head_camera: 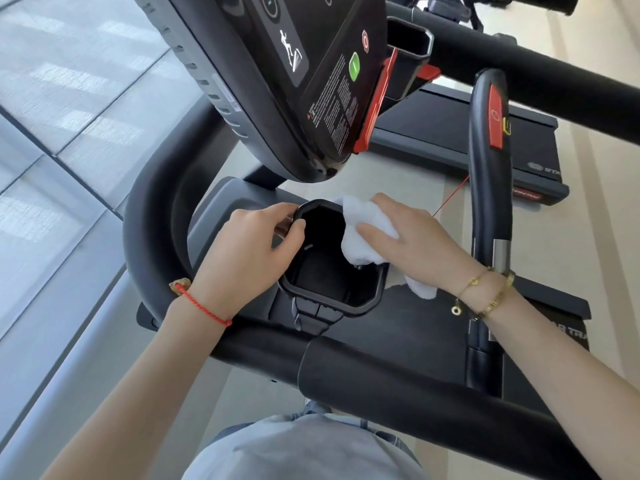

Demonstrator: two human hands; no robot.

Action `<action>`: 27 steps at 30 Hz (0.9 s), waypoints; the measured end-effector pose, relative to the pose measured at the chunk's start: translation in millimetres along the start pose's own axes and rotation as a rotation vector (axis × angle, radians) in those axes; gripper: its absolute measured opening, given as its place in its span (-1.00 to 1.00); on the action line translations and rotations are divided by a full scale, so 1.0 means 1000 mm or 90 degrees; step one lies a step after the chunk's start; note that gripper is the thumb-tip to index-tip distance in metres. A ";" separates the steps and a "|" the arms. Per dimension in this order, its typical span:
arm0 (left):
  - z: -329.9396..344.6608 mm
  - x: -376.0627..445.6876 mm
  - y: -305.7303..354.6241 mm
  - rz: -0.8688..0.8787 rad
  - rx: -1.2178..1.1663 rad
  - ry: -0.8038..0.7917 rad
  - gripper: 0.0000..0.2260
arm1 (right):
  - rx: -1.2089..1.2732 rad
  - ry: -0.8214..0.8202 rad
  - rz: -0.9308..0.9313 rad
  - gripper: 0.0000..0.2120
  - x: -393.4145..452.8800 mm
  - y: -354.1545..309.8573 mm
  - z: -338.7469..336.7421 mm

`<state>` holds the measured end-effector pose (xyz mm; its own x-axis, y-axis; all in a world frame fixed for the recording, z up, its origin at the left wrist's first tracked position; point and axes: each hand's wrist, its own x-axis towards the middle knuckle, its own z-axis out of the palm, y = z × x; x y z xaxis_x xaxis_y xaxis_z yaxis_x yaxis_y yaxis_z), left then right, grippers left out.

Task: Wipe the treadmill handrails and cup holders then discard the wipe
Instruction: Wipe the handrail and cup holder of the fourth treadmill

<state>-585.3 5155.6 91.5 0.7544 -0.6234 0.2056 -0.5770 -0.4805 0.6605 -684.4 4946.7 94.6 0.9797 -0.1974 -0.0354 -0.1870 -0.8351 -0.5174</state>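
Note:
A black cup holder (363,304) sits in the treadmill's grey side tray, below the console. My left hand (249,251) grips its left rim, thumb hooked over the edge and fingers curled outside it. My right hand (412,237) holds a crumpled white wipe (363,223) and presses it against the holder's right inner wall and rim; part of the wipe hangs out under my wrist. The padded black handrail (398,386) runs across in front of me and curves up on the left. A second cup holder (410,43) shows at the top, past the console.
The tilted console (294,81) with a green button and a red safety clip overhangs the tray. A centre grip bar (488,188) with a red tab stands at right. Another treadmill's deck (467,140) lies beyond. A glass wall and grey floor are at left.

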 end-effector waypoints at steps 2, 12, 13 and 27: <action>0.000 -0.001 0.001 0.006 0.013 -0.003 -0.80 | -0.007 -0.018 -0.004 -0.85 0.006 -0.001 -0.002; -0.003 -0.001 0.000 0.015 0.015 -0.017 -0.80 | -0.053 0.032 0.001 -0.80 0.009 -0.019 0.005; -0.003 -0.001 -0.001 0.011 0.012 -0.014 -0.80 | -0.032 0.048 0.037 -0.81 0.002 -0.018 0.005; -0.001 0.001 -0.002 0.005 0.004 -0.043 -0.71 | 0.120 0.092 0.259 -0.79 -0.014 -0.037 0.015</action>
<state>-583.3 5156.8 91.5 0.7271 -0.6672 0.1616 -0.5851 -0.4792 0.6542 -690.4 4987.7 101.3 0.8069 -0.5702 -0.1545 -0.5238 -0.5697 -0.6333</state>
